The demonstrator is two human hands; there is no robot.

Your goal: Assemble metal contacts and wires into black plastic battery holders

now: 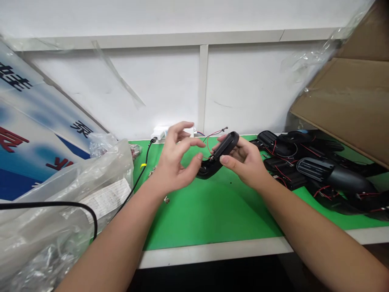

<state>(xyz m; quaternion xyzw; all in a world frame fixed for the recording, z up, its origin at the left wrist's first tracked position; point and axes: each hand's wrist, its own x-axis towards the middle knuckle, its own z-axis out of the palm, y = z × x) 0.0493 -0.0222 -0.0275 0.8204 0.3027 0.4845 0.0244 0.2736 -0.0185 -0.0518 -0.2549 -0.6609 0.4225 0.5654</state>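
A black curved plastic part (225, 147) with red and dark wires is held above the green mat (209, 215). My right hand (247, 162) grips its upper end, thumb on the near side and fingers behind. My left hand (179, 160) is beside the part's lower left end, with thumb and fingers apart and nothing visible between them. Thin wires (208, 140) rise from the part towards the wall. Behind my left hand is a white box (161, 132) with a black cable plugged in.
Several similar black parts (316, 170) with red wires are piled on the right, below a cardboard box (349, 93). Plastic bags (106, 162) and a printed blue box (39, 121) stand left. A black cable (141, 174) crosses the mat's left side. Small metal pieces (166, 200) lie near my left wrist.
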